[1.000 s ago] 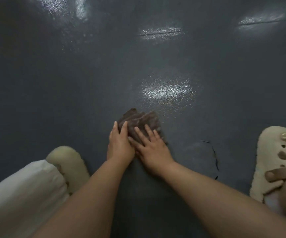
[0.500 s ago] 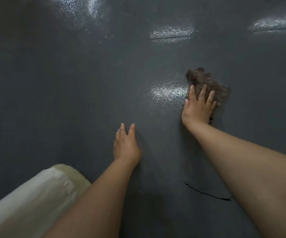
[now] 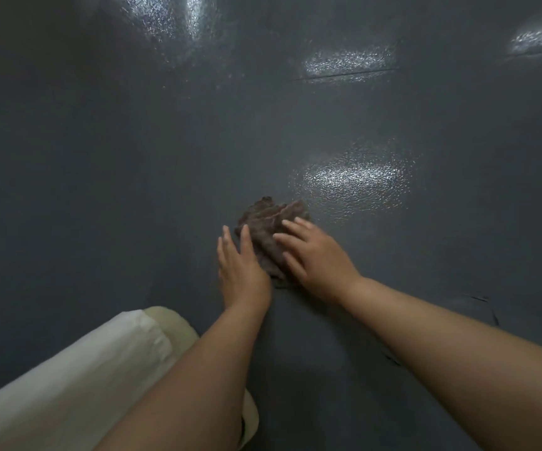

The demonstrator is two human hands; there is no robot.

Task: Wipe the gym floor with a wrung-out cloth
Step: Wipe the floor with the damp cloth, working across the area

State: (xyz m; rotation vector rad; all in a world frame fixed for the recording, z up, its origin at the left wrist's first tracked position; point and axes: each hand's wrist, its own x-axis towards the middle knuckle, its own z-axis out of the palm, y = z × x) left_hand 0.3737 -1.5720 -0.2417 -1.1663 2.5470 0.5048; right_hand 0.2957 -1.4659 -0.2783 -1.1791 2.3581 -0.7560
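Head view, what have you got in the middle?

— Head view shows a crumpled brown cloth [image 3: 268, 219] lying bunched on the dark grey gym floor [image 3: 100, 157], a little right of centre. Both bare forearms reach out to it from the bottom edge.

— How do the hands sit?

— The right hand [image 3: 315, 258] lies flat on the right side of the cloth, fingers [image 3: 292, 224] straight and spread, pressing down on the fabric; nothing is curled round it. The left hand [image 3: 240, 265] is flat too, fingers straight and close together. Its inner edge touches the left side of the cloth, while the rest of the palm seems to rest on the bare floor. The two hands are just beside each other, with a strip of cloth showing between them.

— Anything else around?

— The floor has a pebbled, glossy surface. A bright patch of reflected light [image 3: 354, 177] lies just beyond the cloth to the right, and more glints sit along the top. A thin seam [image 3: 347, 74] crosses the floor further off. Dark scuff marks [image 3: 481, 299] show at the right, near the right forearm. At lower left there is a white trouser leg [image 3: 68, 379], with a pale cream shoe [image 3: 172, 323] poking out past its hem, partly hidden by the left forearm.
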